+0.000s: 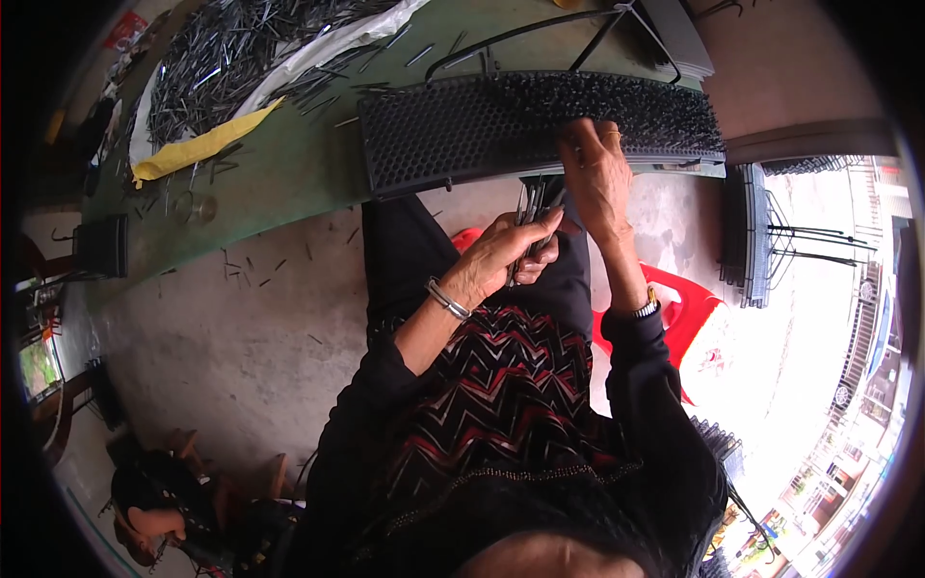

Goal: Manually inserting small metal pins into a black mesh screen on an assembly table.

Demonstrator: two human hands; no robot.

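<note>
My left hand (514, 249) is closed round a bunch of thin dark metal rods (530, 214), held upright over my lap. Just beyond it, my right hand (597, 178) reaches over the near edge of a long black rack (434, 135) full of round holes. Its fingers are bent and pinched together, and whatever they hold is hidden or too small to make out. Rods stand packed in the rack's right part (646, 111), while holes without rods show in its left part.
A large heap of similar rods (222, 67) lies on a white and yellow sack (207, 149) on the green table (279, 193). Loose rods are scattered on the table and floor. A red plastic chair (684, 308) is under me. Stacked racks (747, 236) with wire handles stand at right.
</note>
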